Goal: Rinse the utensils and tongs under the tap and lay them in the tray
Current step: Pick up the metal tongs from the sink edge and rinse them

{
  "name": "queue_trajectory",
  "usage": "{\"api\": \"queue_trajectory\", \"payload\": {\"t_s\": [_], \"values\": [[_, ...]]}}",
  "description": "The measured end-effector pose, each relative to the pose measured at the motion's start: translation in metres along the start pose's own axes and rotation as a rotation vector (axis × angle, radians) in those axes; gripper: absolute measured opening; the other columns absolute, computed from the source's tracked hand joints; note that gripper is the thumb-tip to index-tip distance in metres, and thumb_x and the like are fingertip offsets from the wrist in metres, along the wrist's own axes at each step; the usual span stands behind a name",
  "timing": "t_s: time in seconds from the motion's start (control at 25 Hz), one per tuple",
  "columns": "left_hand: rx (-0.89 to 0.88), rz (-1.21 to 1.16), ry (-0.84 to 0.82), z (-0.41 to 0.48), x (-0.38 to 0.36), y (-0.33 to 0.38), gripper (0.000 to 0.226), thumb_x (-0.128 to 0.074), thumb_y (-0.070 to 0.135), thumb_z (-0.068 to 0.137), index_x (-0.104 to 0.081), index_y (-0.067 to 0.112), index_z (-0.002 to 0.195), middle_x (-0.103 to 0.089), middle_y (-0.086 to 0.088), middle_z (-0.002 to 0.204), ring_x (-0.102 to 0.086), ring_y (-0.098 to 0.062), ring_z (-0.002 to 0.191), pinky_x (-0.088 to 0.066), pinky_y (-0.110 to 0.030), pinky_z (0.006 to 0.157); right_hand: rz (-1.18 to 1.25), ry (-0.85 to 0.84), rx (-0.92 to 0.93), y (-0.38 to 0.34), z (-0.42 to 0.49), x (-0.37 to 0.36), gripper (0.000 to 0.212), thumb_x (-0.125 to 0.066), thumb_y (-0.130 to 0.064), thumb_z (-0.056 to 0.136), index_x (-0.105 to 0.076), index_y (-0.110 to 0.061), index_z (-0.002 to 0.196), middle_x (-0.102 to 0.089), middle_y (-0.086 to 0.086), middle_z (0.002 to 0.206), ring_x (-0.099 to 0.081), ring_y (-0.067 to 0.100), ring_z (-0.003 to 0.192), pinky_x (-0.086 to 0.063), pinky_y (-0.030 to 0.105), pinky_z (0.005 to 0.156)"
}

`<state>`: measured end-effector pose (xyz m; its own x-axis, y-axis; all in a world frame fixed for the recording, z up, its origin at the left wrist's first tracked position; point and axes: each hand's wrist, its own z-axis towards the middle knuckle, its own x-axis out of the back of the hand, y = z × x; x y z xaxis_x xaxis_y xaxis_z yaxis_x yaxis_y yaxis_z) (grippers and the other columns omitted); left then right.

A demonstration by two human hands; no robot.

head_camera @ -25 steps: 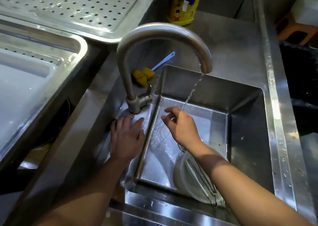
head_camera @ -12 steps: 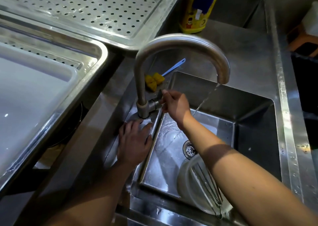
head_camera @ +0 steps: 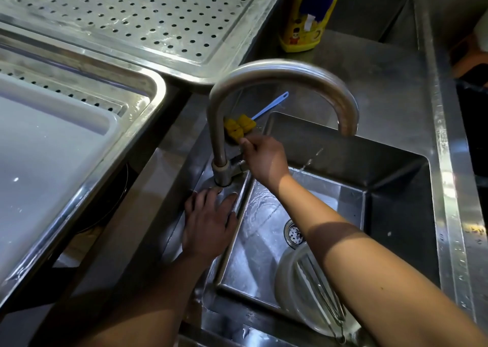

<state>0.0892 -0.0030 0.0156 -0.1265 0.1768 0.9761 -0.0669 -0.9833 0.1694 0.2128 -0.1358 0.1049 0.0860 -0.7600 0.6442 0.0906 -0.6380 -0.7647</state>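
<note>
Working the lever at the foot of the tap with the right hand, with fingers curled together and clamped on it, as far as shows. Bracing with the left hand, laid flat on the sink ledge just in front of the tap's base, with fingers straight, slightly apart, holding nothing.

Judging by the thin, broken stream under the spout: setting the flow. Turn the lever in small steps. Aim for a steady, moderate stream, since a hard one would likely splash off bare steel. Keep the left hand planted until done, then free it for picking up.

Nothing rinsed or in hand yet. Look for the whisk in the basin, well in front of the tap and to its right, lying across a white dish, partly hidden by the right forearm. No tongs in view. Look for the tray left of the tap, well apart.

Thin, springy-looking wire loops on the whisk, likely to trap water, so shake out after rinsing. Brushed steel all round, wet and glossy in the basin, probably slick. Smooth round tube for the tap, bent in a high arch. Rows of round holes across the rack behind the tap. Soft yellow sponge on a blue stick just behind the lever.
</note>
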Motion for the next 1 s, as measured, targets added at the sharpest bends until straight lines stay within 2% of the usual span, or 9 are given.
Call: {"api": "queue_trajectory", "payload": {"t_s": [0.08,0.16,0.4,0.52,0.68,0.76,0.88,0.92,1.0], "values": [[0.003,0.005,-0.004,0.001,0.001,0.001,0.042,-0.055,0.037,0.082,-0.061,0.031,0.123,-0.058,-0.007,0.125,-0.051,-0.030,0.116,-0.037,-0.048,0.098,-0.060,-0.008,0.034,-0.003,0.003,0.001,0.028,-0.054,-0.023,0.100,-0.073,-0.005,0.092,-0.074,0.019,0.107,-0.066,0.034,0.105,-0.037,0.032,0.074],[0.006,0.002,-0.006,0.001,0.002,0.001,0.042,-0.055,0.037,0.081,-0.061,0.031,0.122,-0.058,-0.007,0.124,-0.050,-0.030,0.116,-0.037,-0.048,0.098,-0.067,-0.020,0.032,-0.003,0.003,0.002,0.027,-0.054,-0.023,0.101,-0.073,-0.005,0.094,-0.073,0.018,0.110,-0.065,0.034,0.107,-0.036,0.031,0.075],[0.021,0.004,-0.030,0.001,0.001,0.001,0.042,-0.053,0.038,0.081,-0.061,0.033,0.123,-0.057,-0.006,0.127,-0.049,-0.029,0.119,-0.035,-0.047,0.099,-0.070,-0.023,-0.007,-0.004,0.002,0.001,0.030,-0.051,-0.027,0.102,-0.069,-0.009,0.087,-0.071,0.019,0.104,-0.063,0.034,0.098,-0.027,0.027,0.068],[0.017,0.003,-0.028,0.000,0.000,0.000,0.043,-0.055,0.037,0.081,-0.060,0.033,0.123,-0.056,-0.006,0.128,-0.049,-0.029,0.119,-0.036,-0.047,0.099,-0.062,-0.047,-0.029,-0.004,0.001,0.002,0.028,-0.050,-0.028,0.102,-0.057,-0.020,0.077,-0.068,0.018,0.091,-0.061,0.031,0.087,-0.027,0.027,0.066],[0.006,-0.006,-0.008,0.000,-0.001,0.001,0.042,-0.056,0.036,0.081,-0.061,0.032,0.123,-0.057,-0.008,0.128,-0.050,-0.030,0.118,-0.036,-0.047,0.097,-0.018,-0.083,-0.042,-0.004,-0.002,0.007,0.029,-0.050,-0.027,0.102,-0.051,-0.019,0.074,-0.056,0.005,0.079,-0.050,0.020,0.077,-0.026,0.026,0.065],[-0.004,-0.006,0.010,-0.001,-0.002,0.000,0.043,-0.057,0.035,0.081,-0.060,0.032,0.123,-0.056,-0.008,0.129,-0.049,-0.031,0.117,-0.036,-0.047,0.096,0.006,-0.159,-0.032,-0.005,-0.005,0.011,0.023,-0.050,-0.025,0.103,-0.057,-0.021,0.080,-0.057,0.004,0.084,-0.052,0.021,0.079,-0.033,0.027,0.068],[-0.006,-0.025,0.020,-0.001,-0.004,0.000,0.044,-0.058,0.035,0.080,-0.057,0.033,0.125,-0.055,-0.009,0.129,-0.048,-0.032,0.116,-0.036,-0.048,0.093,0.138,-0.242,-0.129,0.016,-0.028,0.026,0.024,-0.053,-0.019,0.100,-0.067,-0.017,0.120,-0.070,0.015,0.095,-0.062,0.028,0.072,-0.056,0.044,0.070],[-0.007,-0.026,0.018,-0.001,-0.004,0.000,0.045,-0.057,0.036,0.081,-0.057,0.033,0.126,-0.055,-0.009,0.129,-0.048,-0.032,0.117,-0.036,-0.048,0.093,0.157,-0.239,-0.178,0.032,-0.044,0.035,0.028,-0.055,-0.017,0.099,-0.065,-0.017,0.125,-0.071,0.014,0.090,-0.063,0.026,0.067,-0.058,0.044,0.068],[-0.020,0.009,0.008,-0.002,-0.005,0.000,0.047,-0.054,0.036,0.082,-0.057,0.030,0.128,-0.054,-0.011,0.129,-0.047,-0.033,0.117,-0.036,-0.049,0.094,0.073,-0.221,-0.287,0.079,-0.084,0.058,0.024,-0.058,-0.015,0.095,-0.069,-0.017,0.116,-0.071,0.002,0.081,-0.065,0.019,0.063,-0.059,0.042,0.067]]}}
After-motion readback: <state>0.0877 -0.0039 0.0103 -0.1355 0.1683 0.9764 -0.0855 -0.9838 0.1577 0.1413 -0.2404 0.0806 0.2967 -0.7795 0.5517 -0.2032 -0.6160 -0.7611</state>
